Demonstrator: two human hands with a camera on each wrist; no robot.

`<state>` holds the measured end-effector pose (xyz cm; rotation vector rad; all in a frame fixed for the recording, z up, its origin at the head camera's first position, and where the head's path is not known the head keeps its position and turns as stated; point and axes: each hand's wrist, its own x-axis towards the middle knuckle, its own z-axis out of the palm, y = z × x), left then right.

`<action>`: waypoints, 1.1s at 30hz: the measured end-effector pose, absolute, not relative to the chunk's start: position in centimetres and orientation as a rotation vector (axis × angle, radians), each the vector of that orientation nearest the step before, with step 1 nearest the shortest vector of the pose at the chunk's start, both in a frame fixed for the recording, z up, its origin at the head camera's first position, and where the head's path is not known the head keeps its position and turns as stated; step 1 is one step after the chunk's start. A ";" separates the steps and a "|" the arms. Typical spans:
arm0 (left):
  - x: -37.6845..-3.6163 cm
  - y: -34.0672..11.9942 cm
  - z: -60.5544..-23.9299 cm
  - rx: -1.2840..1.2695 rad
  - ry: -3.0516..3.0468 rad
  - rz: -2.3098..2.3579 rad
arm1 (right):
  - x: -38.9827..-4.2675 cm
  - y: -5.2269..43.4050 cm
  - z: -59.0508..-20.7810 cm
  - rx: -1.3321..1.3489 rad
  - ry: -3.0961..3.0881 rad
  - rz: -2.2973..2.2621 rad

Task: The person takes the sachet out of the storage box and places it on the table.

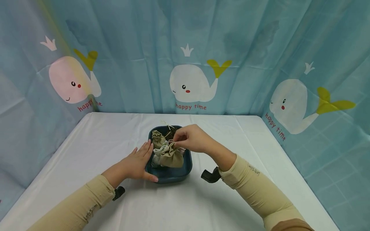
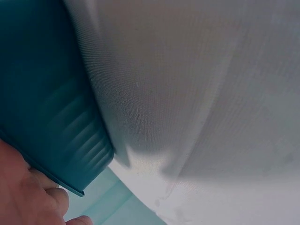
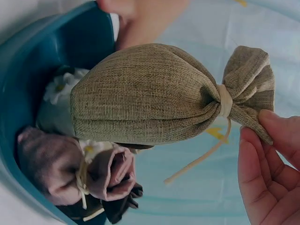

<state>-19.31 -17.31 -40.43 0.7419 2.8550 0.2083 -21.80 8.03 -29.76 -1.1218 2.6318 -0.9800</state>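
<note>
A tan linen pouch (image 3: 145, 93), tied at the neck with a pale cord, hangs from my right hand (image 1: 192, 138). Thumb and fingers pinch its gathered top, and the right wrist view shows it lifted over the other pouches. Below it stands a dark teal plastic bin (image 1: 170, 178) holding several small tied pouches, among them an olive one (image 1: 158, 138), a mauve-brown one (image 3: 51, 164) and a whitish flowered one (image 3: 56, 108). My left hand (image 1: 138, 163) lies against the bin's left side, fingers extended along the rim, thumb near the front corner.
A white cloth (image 1: 225, 205) covers the table under the bin. Blue curtains (image 1: 130, 86) printed with whales enclose the back and sides. Black wrist mounts (image 1: 211, 175) stick out below both sleeves.
</note>
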 end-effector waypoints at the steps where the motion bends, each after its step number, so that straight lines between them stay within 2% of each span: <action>1: -19.3 -17.3 -40.4 0.740 2.852 0.198 | -21.9 8.2 -29.7 -1.115 2.636 -0.990; 20: -19.4 -17.3 -40.6 0.743 2.852 0.167 | -24.2 11.8 -28.7 -0.873 2.712 -1.189; 33: -19.3 -17.1 -40.2 0.733 2.851 0.167 | -26.4 16.0 -28.9 -0.596 2.803 -1.295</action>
